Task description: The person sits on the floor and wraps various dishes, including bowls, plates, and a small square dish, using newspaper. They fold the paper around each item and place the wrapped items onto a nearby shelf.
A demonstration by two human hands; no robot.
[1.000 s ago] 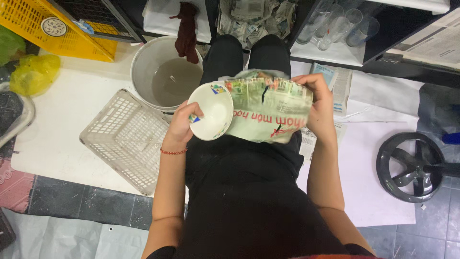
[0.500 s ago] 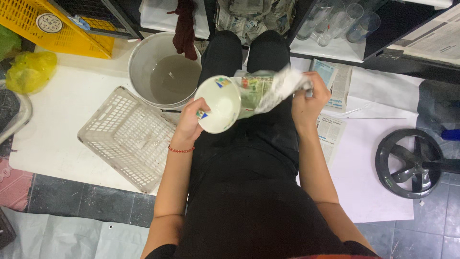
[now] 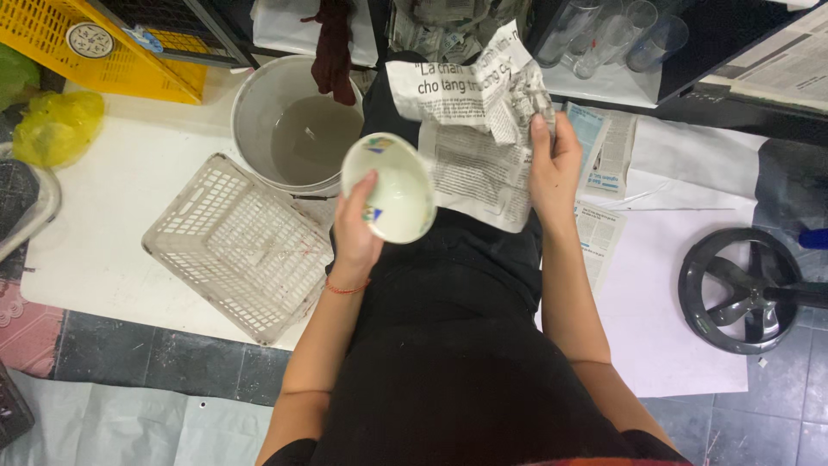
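Yellow crate (image 3: pixel 86 52), top left corner; yellow plastic bag (image 3: pixel 56 125) below it. White mesh basket (image 3: pixel 237 246), upside down on a white sheet, just left of the left hand's fingers. Grey bucket (image 3: pixel 297 129), holding water, beyond those fingers; dark red cloth (image 3: pixel 332 47) draped over its far rim.

Left hand (image 3: pixel 355 237): thumb inside the rim, remaining fingers behind, pinching a white bowl (image 3: pixel 390 185) tilted with its opening toward the camera, over the lap.

Crumpled newspaper sheet (image 3: pixel 479 129): just right of the bowl, hanging down from the right hand (image 3: pixel 552 168), whose fingers are closed on its upper right edge, thumb on the near side.

Clear drinking glasses (image 3: pixel 612 34), beyond the right fingers. Flat newspapers (image 3: pixel 604 155), right of them. Black wheel (image 3: pixel 750 289), far right.
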